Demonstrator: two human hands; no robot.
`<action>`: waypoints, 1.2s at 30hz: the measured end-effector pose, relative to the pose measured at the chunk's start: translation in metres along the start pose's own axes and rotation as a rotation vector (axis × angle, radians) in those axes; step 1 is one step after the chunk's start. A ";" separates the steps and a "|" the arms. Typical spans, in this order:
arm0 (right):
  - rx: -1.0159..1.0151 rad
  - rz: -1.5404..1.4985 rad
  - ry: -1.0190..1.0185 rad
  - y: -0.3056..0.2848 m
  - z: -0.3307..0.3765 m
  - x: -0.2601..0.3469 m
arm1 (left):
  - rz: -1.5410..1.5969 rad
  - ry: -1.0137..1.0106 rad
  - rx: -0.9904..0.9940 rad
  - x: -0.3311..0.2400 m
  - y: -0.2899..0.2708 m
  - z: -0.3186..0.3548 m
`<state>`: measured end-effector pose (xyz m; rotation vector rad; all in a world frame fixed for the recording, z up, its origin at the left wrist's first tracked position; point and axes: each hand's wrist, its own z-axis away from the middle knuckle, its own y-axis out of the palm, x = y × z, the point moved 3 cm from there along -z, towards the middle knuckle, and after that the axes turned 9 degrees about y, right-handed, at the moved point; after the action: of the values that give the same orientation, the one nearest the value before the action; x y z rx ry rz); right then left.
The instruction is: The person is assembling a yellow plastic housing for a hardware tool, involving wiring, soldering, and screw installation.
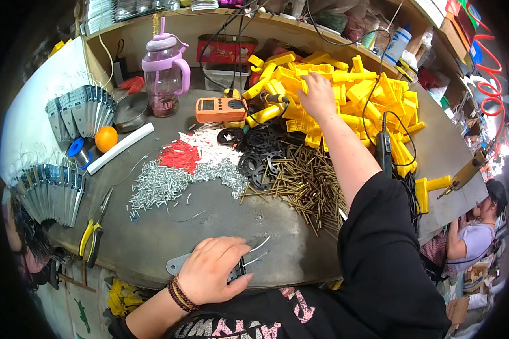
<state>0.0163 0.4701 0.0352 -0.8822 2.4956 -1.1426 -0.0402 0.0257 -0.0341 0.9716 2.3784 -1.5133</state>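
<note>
My left hand (212, 268) lies closed over a flat part near the table's front edge. The rounded end of its grey metal plate (177, 263) pokes out at the left. Two thin white wires (259, 244) stick out past my fingers, and the rest is mostly hidden. My right hand (318, 95) reaches to the far side, its fingers bent down on a yellow plastic casing at the edge of a large heap of yellow plastic casings (359, 90). Beside that heap lie brass-coloured long screws (314, 181) and black rings (260, 164).
Silver screws (161, 186), red sleeves (180, 156) and white sleeves (212, 141) are piled mid-table. Behind them stand an orange meter (220, 110) and a purple jug (164, 73). Pliers (96, 229) and fanned metal plates (48, 192) lie left. A soldering iron (383, 148) hangs right; a person (472, 240) sits beyond.
</note>
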 end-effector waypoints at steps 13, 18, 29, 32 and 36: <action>0.144 -0.672 0.222 -0.024 -0.053 -0.047 | -0.004 0.012 -0.035 -0.003 0.001 0.000; 0.267 -0.932 0.594 -0.077 -0.024 -0.093 | 0.029 -0.001 -0.016 0.001 0.000 0.001; 0.135 -0.010 -0.208 -0.094 0.012 -0.006 | 0.006 -0.020 -0.014 0.001 0.003 -0.001; 0.262 0.027 -0.145 -0.038 -0.012 0.023 | 0.024 -0.016 -0.013 0.000 0.001 -0.002; 0.287 0.132 -0.195 0.003 -0.040 0.057 | 0.036 -0.025 -0.037 0.001 0.000 0.000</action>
<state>-0.0480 0.4605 0.0603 -0.7013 2.1326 -1.2631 -0.0412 0.0261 -0.0349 0.9757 2.3500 -1.4549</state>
